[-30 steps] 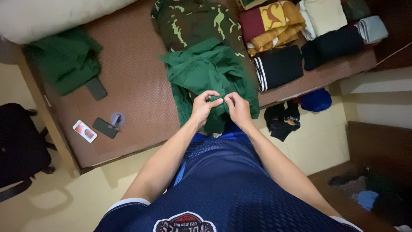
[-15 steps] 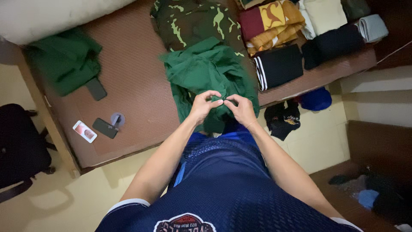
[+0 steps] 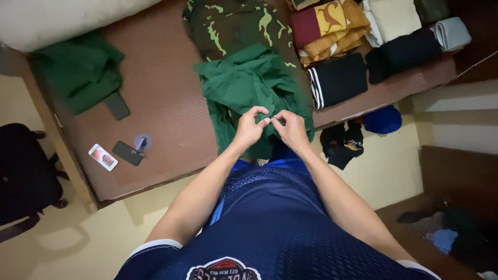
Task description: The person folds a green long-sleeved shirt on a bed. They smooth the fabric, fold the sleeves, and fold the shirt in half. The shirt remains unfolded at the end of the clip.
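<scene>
A crumpled dark green garment [image 3: 249, 85] lies on the brown mat [image 3: 166, 103] at the near edge of the bed. My left hand [image 3: 250, 127] and my right hand [image 3: 290, 128] meet side by side at its near hem. Both pinch a small bit of the green cloth between thumb and fingers, their fingertips almost touching. A camouflage garment [image 3: 233, 23] lies spread just beyond the green one, partly under it.
Folded clothes [image 3: 337, 78] in black, maroon, yellow and white are stacked at the right of the mat. Another green garment [image 3: 80, 72] lies at left, with two phones [image 3: 127, 153] and a small card nearby. A black bag [image 3: 23, 176] sits on the floor at left, dark clothes [image 3: 342, 145] at right.
Both hands stay at the same spot on the green hem. The fingers have shifted slightly, working the cloth. Nothing else has moved.
</scene>
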